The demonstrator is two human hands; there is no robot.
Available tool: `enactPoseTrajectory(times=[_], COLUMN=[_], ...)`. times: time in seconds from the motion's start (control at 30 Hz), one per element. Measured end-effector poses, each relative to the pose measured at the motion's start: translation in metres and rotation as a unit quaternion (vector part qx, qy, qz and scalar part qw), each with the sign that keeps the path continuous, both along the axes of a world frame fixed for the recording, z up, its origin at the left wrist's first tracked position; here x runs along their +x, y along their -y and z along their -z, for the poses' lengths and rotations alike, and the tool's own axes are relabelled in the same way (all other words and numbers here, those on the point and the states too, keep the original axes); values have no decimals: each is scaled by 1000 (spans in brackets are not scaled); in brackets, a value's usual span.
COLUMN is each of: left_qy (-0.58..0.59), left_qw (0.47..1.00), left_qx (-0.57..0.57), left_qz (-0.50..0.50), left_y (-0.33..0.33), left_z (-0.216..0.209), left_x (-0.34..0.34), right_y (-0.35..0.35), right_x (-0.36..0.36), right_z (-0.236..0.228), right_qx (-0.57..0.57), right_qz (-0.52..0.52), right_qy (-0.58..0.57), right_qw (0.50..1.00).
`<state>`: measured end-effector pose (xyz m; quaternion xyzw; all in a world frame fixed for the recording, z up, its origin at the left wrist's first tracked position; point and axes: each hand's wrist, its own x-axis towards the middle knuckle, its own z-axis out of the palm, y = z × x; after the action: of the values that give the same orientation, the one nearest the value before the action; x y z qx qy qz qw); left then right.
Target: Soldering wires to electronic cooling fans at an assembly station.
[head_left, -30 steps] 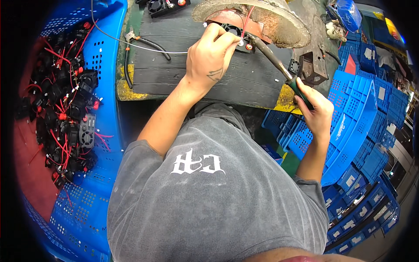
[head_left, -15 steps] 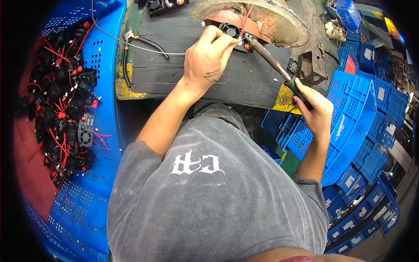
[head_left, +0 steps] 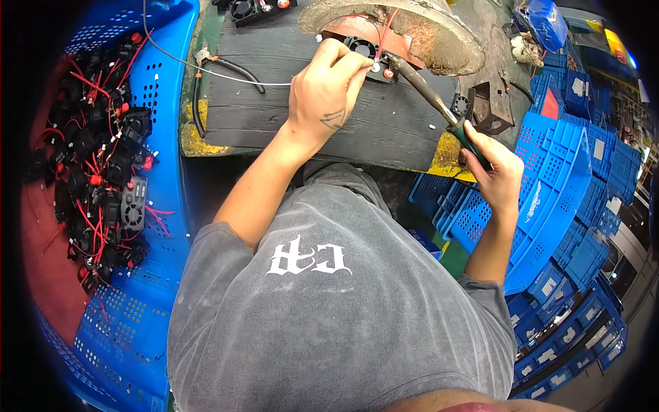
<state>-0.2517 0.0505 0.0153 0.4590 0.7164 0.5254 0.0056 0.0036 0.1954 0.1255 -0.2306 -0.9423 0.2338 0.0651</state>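
Note:
My right hand [head_left: 498, 165] grips the dark green handle of a soldering iron [head_left: 429, 95], whose metal shaft slants up and left across the bench. Its tip is beside a small black fan unit [head_left: 362, 47] with a red wire [head_left: 386, 31] and round terminals. My left hand [head_left: 322, 86] is closed in a pinch at the unit's near left edge. Thin grey solder wire [head_left: 233, 80] runs into that hand from the left. The fingers partly cover the unit, and the wire's end is hard to make out.
Cutting pliers [head_left: 201, 62] with black handles lie left on the dark board [head_left: 254, 123]. Farther left, a blue crate [head_left: 168, 89] holds many fan units with red wires. A metal bracket [head_left: 491, 110] stands right, near stacked blue crates [head_left: 542, 185]. A rusty, crusted dish [head_left: 453, 51] sits behind the unit.
The soldering iron's tip has shifted slightly up and away from the terminal by my left fingertips, leaving that terminal more visible. My left hand has barely moved.

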Motion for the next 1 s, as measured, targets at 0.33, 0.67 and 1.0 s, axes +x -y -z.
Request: enactPoseTrajectory(times=[0.33,0.67,1.0], left_qy=[0,-3,24], left_qw=[999,1000,1000], left_qx=[32,21,-14], left_qz=[-17,-5,-13], left_y=[2,48,67], left_z=[-3,5,21], left_x=[-5,7,21], right_y=[-2,-6,-10], right_x=[2,4,5], right_z=[3,2,-1], right_qx=[-13,-38,-49], right_qz=[14,20,22], right_qy=[2,-3,5], right_qw=[1000,999,999])
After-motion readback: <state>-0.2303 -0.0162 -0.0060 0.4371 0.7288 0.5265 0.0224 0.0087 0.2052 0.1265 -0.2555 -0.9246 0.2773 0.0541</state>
